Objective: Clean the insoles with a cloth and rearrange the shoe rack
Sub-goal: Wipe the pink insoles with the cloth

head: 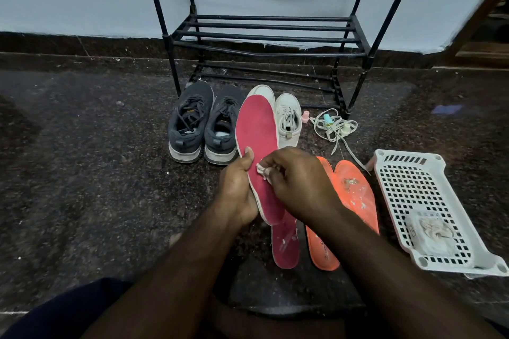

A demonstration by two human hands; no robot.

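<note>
Left hand (238, 187) clamps the lower edge of a red insole (257, 129), thumb over the rim, tilting it up toward twelve o'clock in front of the shoes. At its three o'clock the right hand (297, 181) curls round a small pale cloth (263, 170) and presses it to the red face — the wiping step looks under way. Three more insoles lie on the floor below the arms: a second red insole (286, 245) at six o'clock, and an orange pair (355, 190) at four o'clock, the upper one speckled with dirt, so probably untouched. The next move likely calls for steady strokes toward the toe. The black shoe rack (264, 36) at twelve stands bare — its top is cut off. Most of the cloth is hidden under the fingers.
</note>
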